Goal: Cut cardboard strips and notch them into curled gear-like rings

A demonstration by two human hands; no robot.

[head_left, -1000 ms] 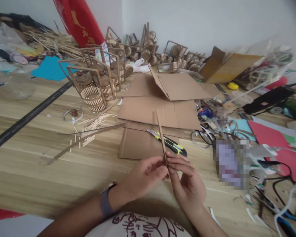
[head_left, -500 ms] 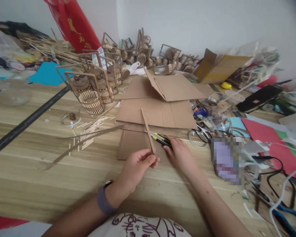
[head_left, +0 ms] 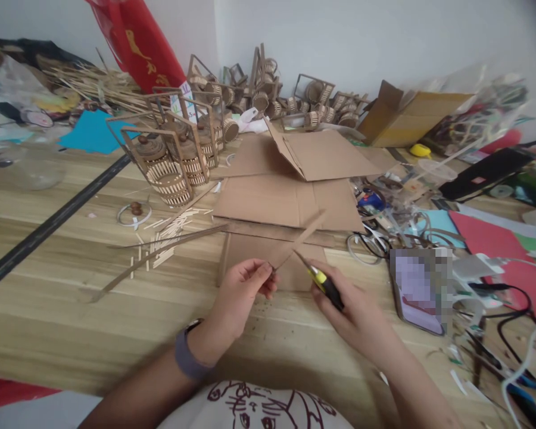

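Note:
My left hand (head_left: pixel 245 292) pinches the near end of a thin brown cardboard strip (head_left: pixel 300 238) that slants up to the right over the flat cardboard sheets (head_left: pixel 268 199). My right hand (head_left: pixel 352 307) is closed round a yellow and black utility knife (head_left: pixel 324 283), whose blade tip points up-left toward the strip near my left fingers. Both hands hover above the wooden table (head_left: pixel 71 316) just in front of the cardboard. A watch sits on my left wrist.
Slatted wooden lantern-like models (head_left: pixel 170 158) stand at the back left, with more piled along the wall. Loose sticks (head_left: pixel 161 244) and a long strip lie on the table's left. A black bar (head_left: pixel 49 223) crosses diagonally. Phone, cables, scissors and coloured paper crowd the right.
My right hand let go of the strip, reached to the cardboard, picked up the utility knife and brought it to the strip. The strip has tilted from upright to slanting right.

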